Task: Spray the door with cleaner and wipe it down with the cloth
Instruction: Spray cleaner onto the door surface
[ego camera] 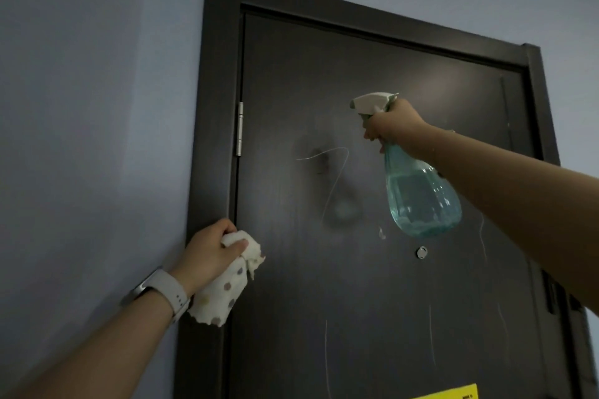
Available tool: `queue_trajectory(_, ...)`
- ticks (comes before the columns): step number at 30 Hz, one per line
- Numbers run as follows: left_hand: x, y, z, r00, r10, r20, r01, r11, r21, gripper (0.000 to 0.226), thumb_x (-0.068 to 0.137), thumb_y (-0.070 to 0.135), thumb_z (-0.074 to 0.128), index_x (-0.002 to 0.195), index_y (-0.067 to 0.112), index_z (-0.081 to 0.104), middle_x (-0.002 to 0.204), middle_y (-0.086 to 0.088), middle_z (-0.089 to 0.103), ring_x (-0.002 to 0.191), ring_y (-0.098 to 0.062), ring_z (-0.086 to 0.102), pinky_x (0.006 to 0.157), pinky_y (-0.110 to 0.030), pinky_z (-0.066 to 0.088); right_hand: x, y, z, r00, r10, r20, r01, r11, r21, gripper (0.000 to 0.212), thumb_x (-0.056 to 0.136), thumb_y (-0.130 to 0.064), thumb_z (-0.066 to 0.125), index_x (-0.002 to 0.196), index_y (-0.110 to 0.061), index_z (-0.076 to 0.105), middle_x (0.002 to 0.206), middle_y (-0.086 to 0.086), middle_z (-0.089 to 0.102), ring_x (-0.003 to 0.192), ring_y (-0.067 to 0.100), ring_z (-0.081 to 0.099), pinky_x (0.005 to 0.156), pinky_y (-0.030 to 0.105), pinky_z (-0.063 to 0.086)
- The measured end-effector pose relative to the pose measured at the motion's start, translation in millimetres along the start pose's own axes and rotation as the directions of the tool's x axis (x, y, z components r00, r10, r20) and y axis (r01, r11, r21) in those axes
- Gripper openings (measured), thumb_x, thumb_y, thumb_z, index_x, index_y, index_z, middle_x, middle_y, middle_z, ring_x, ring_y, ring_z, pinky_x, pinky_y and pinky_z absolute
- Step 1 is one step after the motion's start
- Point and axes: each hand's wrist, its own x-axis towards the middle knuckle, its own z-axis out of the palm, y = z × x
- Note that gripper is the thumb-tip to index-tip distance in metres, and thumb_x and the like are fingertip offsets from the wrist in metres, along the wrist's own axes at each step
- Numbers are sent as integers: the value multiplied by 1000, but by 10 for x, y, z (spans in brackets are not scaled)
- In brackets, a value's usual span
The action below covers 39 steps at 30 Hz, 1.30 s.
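Observation:
A dark brown door [372,285] fills the middle of the view, with thin wet streaks and a hazy damp patch on its surface. My right hand [393,125] grips the neck of a teal spray bottle [421,194] with a white trigger head, its nozzle pointing left along the door's upper part. My left hand [210,256] holds a bunched white cloth [223,291] with coloured dots, at the door's left edge near the frame. A watch with a pale strap sits on my left wrist.
The dark door frame [217,107] stands against a blue-grey wall [97,107]. A silver hinge [240,128] sits on the left edge and a small round peephole [422,252] near the middle. A yellow sticker [450,392] shows at the bottom.

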Motion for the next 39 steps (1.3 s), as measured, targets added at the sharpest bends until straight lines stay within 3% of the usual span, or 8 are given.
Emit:
queue_trajectory(3,6,-23,13,1000,24,-11,-24,1000,10,16,93,23,63,95,9,57,84,-2,60,77,-13,57,64,-20,41,-21,-51,49,999,37,4,-37,998,45,12,82,11,48,84,1,55,65,12,54,41,16,51,36,23,47)
queue_trajectory(9,16,-39,-3,999,31,20,-31,1000,1,13,93,24,62,90,14,54,82,1,58,74,-9,54,61,-20,38,15,-64,182,996,80,-24,-76,986,147,23,87,6,47,106,5,59,72,13,62,32,12,48,36,19,43)
queue_trajectory(13,18,-54,8,999,37,16,-37,999,-1,14,93,25,62,90,15,54,81,1,58,73,-8,54,59,-19,37,25,-68,203,992,113,-61,-102,981,166,14,90,1,47,80,-2,56,73,11,60,47,13,53,43,26,45)
queue_trajectory(18,27,-61,26,999,42,6,-42,999,-9,14,93,25,63,91,14,55,82,0,59,75,-10,55,60,-20,37,34,-38,239,995,100,0,-99,988,117,10,89,5,49,82,-3,52,64,10,55,42,16,53,37,22,48)
queue_trajectory(22,21,-62,41,999,54,0,-54,999,4,14,93,24,62,94,12,56,82,1,58,74,-8,53,61,-18,37,13,-45,249,992,123,5,-123,983,139,17,81,15,48,85,-2,52,70,10,57,51,18,54,49,30,51)
queue_trajectory(29,19,-71,39,998,62,14,-62,998,9,11,94,24,61,93,15,55,82,2,58,75,-8,54,61,-18,37,47,25,257,987,140,-84,-116,961,250,11,97,-3,47,97,4,55,69,13,57,26,7,47,33,15,40)
queue_trajectory(33,18,-70,38,998,66,15,-66,998,11,12,93,23,62,95,13,56,84,0,59,77,-9,55,63,-17,39,63,69,203,978,206,21,-203,939,278,18,84,7,51,98,-1,59,76,11,62,44,13,52,39,18,46)
queue_trajectory(39,21,-73,51,997,67,24,-67,998,12,9,94,23,61,94,16,55,84,2,59,76,-7,55,61,-18,38,-3,70,121,905,269,330,-389,837,386,9,89,-7,57,85,-8,65,68,3,57,53,11,51,55,22,47)
